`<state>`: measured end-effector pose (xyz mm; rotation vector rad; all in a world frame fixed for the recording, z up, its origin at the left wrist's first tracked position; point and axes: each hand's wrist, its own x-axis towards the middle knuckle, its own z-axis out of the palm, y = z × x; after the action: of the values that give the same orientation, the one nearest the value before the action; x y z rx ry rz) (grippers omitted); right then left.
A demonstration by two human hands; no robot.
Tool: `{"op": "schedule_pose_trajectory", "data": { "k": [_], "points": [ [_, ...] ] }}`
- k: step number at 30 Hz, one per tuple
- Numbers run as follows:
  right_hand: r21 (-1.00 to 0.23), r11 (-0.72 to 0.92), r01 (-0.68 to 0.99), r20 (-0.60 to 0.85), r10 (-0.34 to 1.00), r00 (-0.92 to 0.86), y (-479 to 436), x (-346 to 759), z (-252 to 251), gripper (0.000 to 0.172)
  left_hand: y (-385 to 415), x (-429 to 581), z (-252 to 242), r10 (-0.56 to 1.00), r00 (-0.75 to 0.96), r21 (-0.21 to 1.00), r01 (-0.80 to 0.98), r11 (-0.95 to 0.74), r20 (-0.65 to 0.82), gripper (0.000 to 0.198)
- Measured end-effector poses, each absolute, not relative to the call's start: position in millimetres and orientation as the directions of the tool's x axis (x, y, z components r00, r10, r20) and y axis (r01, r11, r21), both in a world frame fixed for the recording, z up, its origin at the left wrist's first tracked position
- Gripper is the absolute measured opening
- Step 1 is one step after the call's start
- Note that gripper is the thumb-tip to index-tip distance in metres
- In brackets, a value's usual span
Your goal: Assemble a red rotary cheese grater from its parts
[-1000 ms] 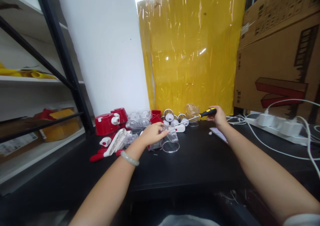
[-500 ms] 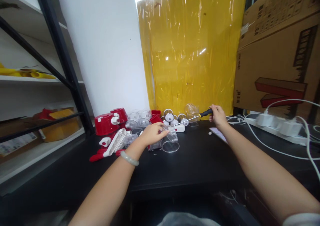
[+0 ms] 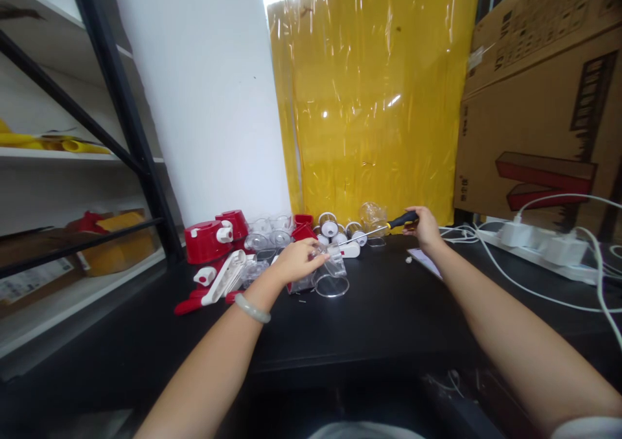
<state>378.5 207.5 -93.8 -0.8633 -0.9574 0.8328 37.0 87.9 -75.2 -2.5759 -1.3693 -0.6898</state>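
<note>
A screwdriver (image 3: 402, 219) with a black and yellow handle is pinched by its end in my right hand (image 3: 426, 229). Its metal shaft slants down leftwards to a clear plastic part (image 3: 336, 264), where the tip is hard to make out. My left hand (image 3: 297, 261), with a pale bangle at the wrist, closes on that clear part and hides some of it. A round clear rim (image 3: 332, 286) shows just below, close to the black tabletop. Behind the shaft lie white and metallic cylinders (image 3: 328, 225) and a white piece with a red mark (image 3: 350, 250).
Red housings (image 3: 207, 241), clear cups (image 3: 262, 239) and white handle-like strips (image 3: 228, 276) crowd the table's left. A phone-like flat object (image 3: 425, 261) lies below my right hand. A power strip (image 3: 539, 250) with white cables and a large cardboard box (image 3: 539, 115) stand at right.
My right hand's fingers have shifted slightly on the screwdriver's handle, and the hand sits a touch farther right. My left hand and the clear part look the same.
</note>
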Motion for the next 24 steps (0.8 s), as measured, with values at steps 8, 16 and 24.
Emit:
{"op": "schedule_pose_trajectory", "data": {
  "k": [8, 16, 24],
  "points": [
    [-0.882, 0.439, -0.17, 0.363, 0.864, 0.349, 210.1, 378.1, -94.9, 0.028, 86.8, 38.2, -74.4, 0.741, 0.486, 0.076, 0.811, -0.579, 0.463, 0.049],
    [-0.875, 0.471, -0.112, 0.409, 0.844, 0.348, 209.1, 378.2, -97.3, 0.041, 85.8, 38.3, -74.0, 0.746, 0.48, 0.088, 0.812, -0.577, 0.462, 0.049],
    [-0.876, 0.43, -0.216, 0.351, 0.878, 0.326, 204.9, 378.5, -92.8, 0.018, 86.0, 38.4, -73.9, 0.743, 0.483, 0.08, 0.812, -0.578, 0.463, 0.049]
  ]
}}
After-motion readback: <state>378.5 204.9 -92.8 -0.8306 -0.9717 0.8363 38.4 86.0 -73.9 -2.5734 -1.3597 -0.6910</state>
